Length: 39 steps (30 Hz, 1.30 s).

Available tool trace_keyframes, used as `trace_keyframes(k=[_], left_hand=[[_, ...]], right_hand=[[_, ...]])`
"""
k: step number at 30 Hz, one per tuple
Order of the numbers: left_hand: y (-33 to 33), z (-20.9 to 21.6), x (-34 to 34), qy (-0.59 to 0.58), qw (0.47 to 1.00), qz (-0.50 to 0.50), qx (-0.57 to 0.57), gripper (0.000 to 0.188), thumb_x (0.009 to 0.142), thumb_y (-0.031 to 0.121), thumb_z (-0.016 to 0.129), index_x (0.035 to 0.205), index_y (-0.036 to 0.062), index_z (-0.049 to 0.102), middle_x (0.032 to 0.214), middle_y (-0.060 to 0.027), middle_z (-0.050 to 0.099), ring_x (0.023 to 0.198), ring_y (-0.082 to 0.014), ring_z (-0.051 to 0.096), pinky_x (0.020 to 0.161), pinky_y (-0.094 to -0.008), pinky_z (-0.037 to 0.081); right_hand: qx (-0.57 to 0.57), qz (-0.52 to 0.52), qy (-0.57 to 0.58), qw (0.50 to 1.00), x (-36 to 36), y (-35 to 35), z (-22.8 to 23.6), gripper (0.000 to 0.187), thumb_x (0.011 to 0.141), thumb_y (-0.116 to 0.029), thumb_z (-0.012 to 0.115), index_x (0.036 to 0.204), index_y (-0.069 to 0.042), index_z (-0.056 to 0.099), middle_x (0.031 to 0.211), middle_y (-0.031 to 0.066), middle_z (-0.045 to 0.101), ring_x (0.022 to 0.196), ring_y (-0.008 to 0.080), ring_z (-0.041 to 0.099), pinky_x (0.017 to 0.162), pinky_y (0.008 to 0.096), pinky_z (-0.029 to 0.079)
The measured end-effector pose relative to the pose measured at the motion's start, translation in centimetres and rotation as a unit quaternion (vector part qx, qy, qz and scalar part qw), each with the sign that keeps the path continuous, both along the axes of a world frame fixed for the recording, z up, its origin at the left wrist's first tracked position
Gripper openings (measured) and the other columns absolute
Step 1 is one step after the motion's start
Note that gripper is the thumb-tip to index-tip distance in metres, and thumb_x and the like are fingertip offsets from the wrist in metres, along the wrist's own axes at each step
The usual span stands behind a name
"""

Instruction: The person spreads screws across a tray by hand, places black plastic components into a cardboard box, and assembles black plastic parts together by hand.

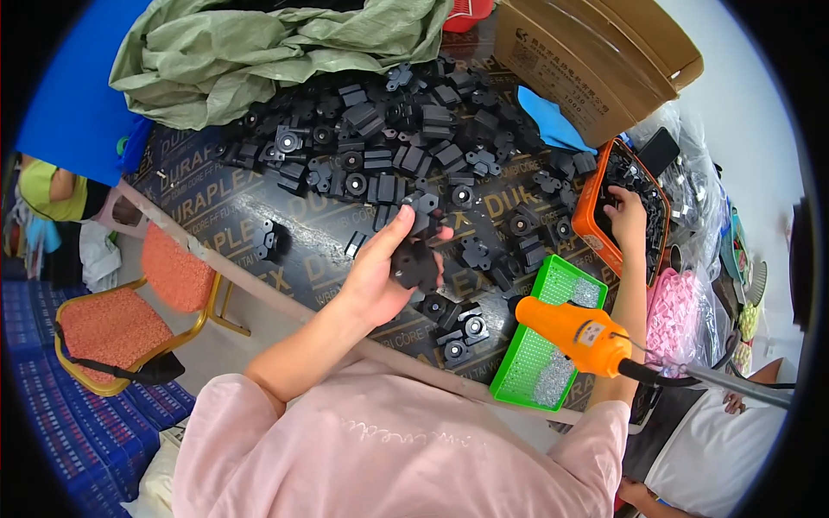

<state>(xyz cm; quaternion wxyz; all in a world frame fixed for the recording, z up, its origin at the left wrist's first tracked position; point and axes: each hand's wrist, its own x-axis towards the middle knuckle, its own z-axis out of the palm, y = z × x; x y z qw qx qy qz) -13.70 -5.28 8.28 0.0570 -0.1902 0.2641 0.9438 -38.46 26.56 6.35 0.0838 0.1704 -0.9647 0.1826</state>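
My left hand (pixel 386 269) is closed around a black plastic part (pixel 414 263), held above the near middle of the table. Its thumb points up along another dark piece (pixel 423 216); whether that one is also gripped is hard to tell. At the right, my right hand (pixel 628 217) reaches into an orange bin (pixel 596 223) full of small black pieces (pixel 641 186). Those fingers are bent down among the pieces, and what they hold, if anything, is hidden. Many similar black parts (pixel 367 121) lie heaped across the table beyond my left hand.
An orange power screwdriver (pixel 577 335) hangs over a green basket (pixel 503 380) of small silvery screws. Behind stand a cardboard box (pixel 561 60) and a green sack (pixel 259 60). Pink pieces in a bag (pixel 678 315) lie right. Orange-padded chairs (pixel 112 332) stand left; another person (pixel 717 440) is lower right.
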Motion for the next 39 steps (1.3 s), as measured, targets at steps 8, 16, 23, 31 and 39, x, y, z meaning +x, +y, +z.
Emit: trace_keyframes(k=[8, 16, 23, 31, 39], left_hand=[[1.0, 0.8, -1.6, -0.01, 0.998, -0.023, 0.055, 0.043, 0.088, 0.046, 0.045, 0.108, 0.0084, 0.053, 0.101, -0.0077, 0.058, 0.073, -0.0175, 0.057, 0.066, -0.0399, 0.047], [1.7, 1.9, -2.4, -0.006, 0.999, 0.004, 0.035, 0.046, 0.088, 0.046, 0.044, 0.108, 0.0051, 0.052, 0.101, -0.0093, 0.058, 0.064, -0.0214, 0.058, 0.06, -0.0399, 0.046], [3.3, 2.6, -3.1, 0.035, 0.998, 0.018, 0.042, 0.044, 0.089, 0.045, 0.044, 0.107, 0.0052, 0.052, 0.103, -0.0087, 0.057, 0.067, -0.0206, 0.059, 0.061, -0.039, 0.046], [3.9, 3.5, -3.3, 0.019, 0.995, 0.014, 0.095, 0.03, 0.084, 0.04, 0.055, 0.097, 0.0133, 0.049, 0.092, -0.0041, 0.058, 0.078, -0.0184, 0.058, 0.06, -0.0374, 0.049], [3.6, 2.4, -3.0, 0.042, 0.996, 0.051, 0.064, 0.038, 0.089, 0.042, 0.045, 0.101, 0.0077, 0.055, 0.1, -0.007, 0.059, 0.085, -0.019, 0.058, 0.071, -0.0347, 0.048]], right_hand=[[-0.225, -0.059, 0.032, 0.972, -0.1, 1.6, -0.9, 0.025, 0.074, -0.009, 0.067, 0.099, -0.009, 0.064, 0.086, 0.0014, 0.055, 0.066, 0.0093, 0.047, 0.064, 0.0218, 0.041], [-0.485, -0.082, -0.017, 0.87, 3.2, 0.5, 3.9, 0.035, 0.082, -0.004, 0.059, 0.116, -0.001, 0.053, 0.089, 0.0045, 0.057, 0.077, 0.0078, 0.051, 0.068, 0.021, 0.042], [-0.654, 0.19, -0.338, 0.649, 14.6, -8.3, 6.3, 0.027, 0.079, -0.001, 0.059, 0.105, 0.0, 0.054, 0.099, 0.0094, 0.056, 0.087, 0.0193, 0.056, 0.072, 0.0348, 0.051], [-0.508, 0.297, -0.235, 0.774, 16.1, -13.1, 6.9, 0.021, 0.077, 0.008, 0.058, 0.096, 0.001, 0.06, 0.103, 0.0106, 0.053, 0.091, 0.0164, 0.055, 0.071, 0.0264, 0.051], [-0.345, 0.324, -0.091, 0.876, 16.4, -12.9, 6.4, 0.03, 0.07, 0.009, 0.064, 0.098, 0.0, 0.06, 0.103, 0.0113, 0.054, 0.088, 0.017, 0.057, 0.073, 0.0247, 0.05]])
